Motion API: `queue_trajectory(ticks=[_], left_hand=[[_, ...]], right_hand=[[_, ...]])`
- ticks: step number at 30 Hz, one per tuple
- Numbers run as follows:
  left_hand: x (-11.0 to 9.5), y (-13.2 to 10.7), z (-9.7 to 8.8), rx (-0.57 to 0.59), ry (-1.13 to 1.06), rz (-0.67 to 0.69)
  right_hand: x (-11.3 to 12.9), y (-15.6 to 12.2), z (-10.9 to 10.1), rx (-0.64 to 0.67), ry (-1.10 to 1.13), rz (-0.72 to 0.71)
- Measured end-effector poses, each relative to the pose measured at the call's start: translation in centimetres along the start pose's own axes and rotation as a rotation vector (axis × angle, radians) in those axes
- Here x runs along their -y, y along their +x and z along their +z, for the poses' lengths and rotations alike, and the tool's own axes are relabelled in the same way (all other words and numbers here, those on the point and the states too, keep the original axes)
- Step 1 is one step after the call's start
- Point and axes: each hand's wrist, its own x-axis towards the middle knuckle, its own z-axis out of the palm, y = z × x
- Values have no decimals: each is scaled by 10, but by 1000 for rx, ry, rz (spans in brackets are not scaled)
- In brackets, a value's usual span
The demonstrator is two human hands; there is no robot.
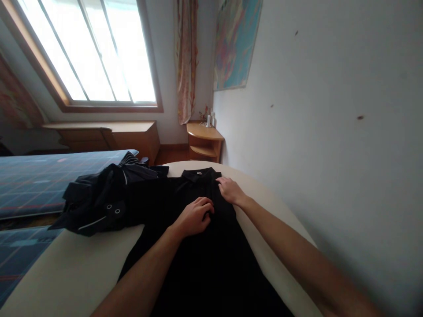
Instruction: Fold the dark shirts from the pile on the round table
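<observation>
A black collared shirt (211,259) lies spread on a pale round-edged table, its collar (194,175) at the far end with a small light label in it. My left hand (194,216) rests on the shirt's upper front below the collar, fingers curled and closed on the cloth. At the shoulder edge right of the collar, my right hand (230,190) pinches the fabric with thumb and fingers. Against the shirt's left side lies a heap of dark clothes (99,193) with white piping and two ring-shaped eyelets.
The pale tabletop (82,264) runs close to the white wall (330,167) on my right. At the left stands a bed with a blue plaid cover (42,185). Beyond are a low wooden desk (135,127), a corner shelf (203,132), a curtain (187,61) and a bright window.
</observation>
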Motion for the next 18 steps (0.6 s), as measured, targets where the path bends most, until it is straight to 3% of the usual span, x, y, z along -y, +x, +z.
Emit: queue_trajectory(ticks=[3,6,10,13,18], left_hand=[[5,1,4,-83,140,-120],[11,0,10,-121,322,-381],[18,2,16,17,388,-634],[23,7,19,93,399,-672],[32,19,21,130,403,-675]], right_hand=[[15,-33,1,-28,20,-68],[33,-69,7,-22,61,-159],[48,-107,16,89,71,-123],[50,-118,20,151,54,-87],[41,-111,23,157,21,-76]])
